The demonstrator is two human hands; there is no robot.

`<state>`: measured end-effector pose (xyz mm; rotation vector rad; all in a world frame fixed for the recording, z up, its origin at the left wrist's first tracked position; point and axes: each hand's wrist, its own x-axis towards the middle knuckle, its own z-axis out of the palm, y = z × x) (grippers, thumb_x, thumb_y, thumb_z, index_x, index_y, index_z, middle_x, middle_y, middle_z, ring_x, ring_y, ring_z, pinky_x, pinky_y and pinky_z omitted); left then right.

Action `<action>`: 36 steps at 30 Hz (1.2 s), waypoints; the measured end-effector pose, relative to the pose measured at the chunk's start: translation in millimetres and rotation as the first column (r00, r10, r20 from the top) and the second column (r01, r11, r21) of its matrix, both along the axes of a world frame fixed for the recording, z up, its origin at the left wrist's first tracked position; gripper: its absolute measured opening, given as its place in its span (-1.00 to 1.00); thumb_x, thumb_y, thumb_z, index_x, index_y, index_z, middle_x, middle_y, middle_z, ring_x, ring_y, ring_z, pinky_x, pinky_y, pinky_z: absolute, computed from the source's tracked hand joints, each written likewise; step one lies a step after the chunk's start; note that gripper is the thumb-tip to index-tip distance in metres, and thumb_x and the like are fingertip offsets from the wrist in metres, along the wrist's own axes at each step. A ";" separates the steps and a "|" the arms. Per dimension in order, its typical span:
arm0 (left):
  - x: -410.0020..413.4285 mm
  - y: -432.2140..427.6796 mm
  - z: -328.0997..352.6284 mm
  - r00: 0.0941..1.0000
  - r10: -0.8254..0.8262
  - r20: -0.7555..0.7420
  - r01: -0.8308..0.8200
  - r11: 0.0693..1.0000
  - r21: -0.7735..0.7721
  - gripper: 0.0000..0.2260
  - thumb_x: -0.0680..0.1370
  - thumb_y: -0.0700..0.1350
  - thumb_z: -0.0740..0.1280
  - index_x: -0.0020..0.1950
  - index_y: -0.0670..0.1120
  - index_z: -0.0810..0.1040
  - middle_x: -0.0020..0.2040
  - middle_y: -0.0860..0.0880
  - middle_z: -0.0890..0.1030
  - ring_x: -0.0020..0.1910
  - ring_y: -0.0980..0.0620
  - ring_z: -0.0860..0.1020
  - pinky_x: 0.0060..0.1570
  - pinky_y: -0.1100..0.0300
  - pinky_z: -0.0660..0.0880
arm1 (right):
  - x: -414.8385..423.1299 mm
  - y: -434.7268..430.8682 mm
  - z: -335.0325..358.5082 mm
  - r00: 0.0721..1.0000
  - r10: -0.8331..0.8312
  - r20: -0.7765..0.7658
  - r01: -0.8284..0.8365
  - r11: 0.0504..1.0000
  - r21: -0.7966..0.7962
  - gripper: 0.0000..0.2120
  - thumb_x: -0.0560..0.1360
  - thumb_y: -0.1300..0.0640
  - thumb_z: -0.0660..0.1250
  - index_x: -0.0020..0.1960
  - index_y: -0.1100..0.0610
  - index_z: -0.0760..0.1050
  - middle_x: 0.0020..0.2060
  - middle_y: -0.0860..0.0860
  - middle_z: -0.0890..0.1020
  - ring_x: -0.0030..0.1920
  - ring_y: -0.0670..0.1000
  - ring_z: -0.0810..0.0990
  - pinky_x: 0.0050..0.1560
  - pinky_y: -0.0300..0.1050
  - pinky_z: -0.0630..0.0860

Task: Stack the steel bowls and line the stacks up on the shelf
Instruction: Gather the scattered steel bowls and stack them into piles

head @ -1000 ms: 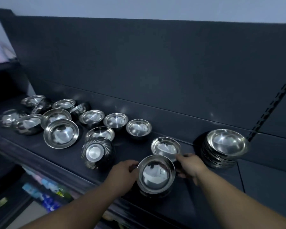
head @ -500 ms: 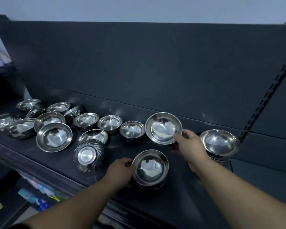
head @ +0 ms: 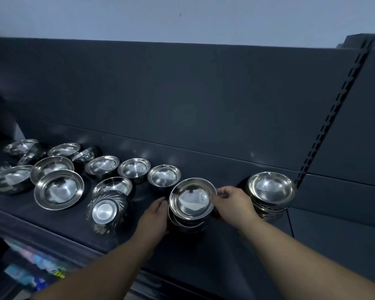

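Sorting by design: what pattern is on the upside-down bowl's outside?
The upside-down bowl has swirled flutes around a plain base; head view.

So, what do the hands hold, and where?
The right hand pinches the top bowl at its right rim; the left hand holds the stack below by its left side.
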<state>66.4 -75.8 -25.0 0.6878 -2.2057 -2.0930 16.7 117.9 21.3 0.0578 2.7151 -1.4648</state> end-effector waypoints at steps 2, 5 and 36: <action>4.4 1.3 3.7 0.999 -0.028 -0.028 0.026 0.997 -0.067 -0.77 0.55 0.12 0.24 0.16 0.14 0.57 0.08 0.06 0.64 0.06 0.02 0.61 0.07 -0.01 0.59 | -1.3 -3.2 -2.1 1.000 0.011 -0.004 -0.011 1.000 0.019 -0.82 0.43 -0.08 0.39 -0.09 0.02 0.62 -0.21 -0.07 0.68 -0.18 -0.02 0.67 -0.07 -0.06 0.63; 7.3 1.1 3.5 0.996 -0.086 -0.025 0.078 0.968 -0.237 -0.77 0.56 0.08 0.28 0.18 0.10 0.58 0.08 0.09 0.66 0.07 0.09 0.60 0.18 0.09 0.51 | -4.5 -5.6 -7.9 1.000 0.024 0.003 -0.024 0.999 0.030 -0.73 0.40 -0.14 0.41 -0.04 0.03 0.61 -0.16 -0.06 0.69 -0.14 0.00 0.67 -0.01 -0.02 0.63; 17.5 -222.5 4.2 0.968 -0.208 0.141 0.250 0.853 -0.458 -0.56 0.38 0.30 0.38 0.03 -0.02 0.57 -0.05 0.08 0.64 -0.05 0.10 0.60 0.08 0.10 0.53 | 33.3 -220.2 -35.6 0.959 0.140 0.245 -0.162 0.984 0.072 -0.19 0.32 -0.41 0.31 0.41 0.05 0.37 0.26 -0.03 0.55 0.15 0.05 0.60 0.17 0.06 0.58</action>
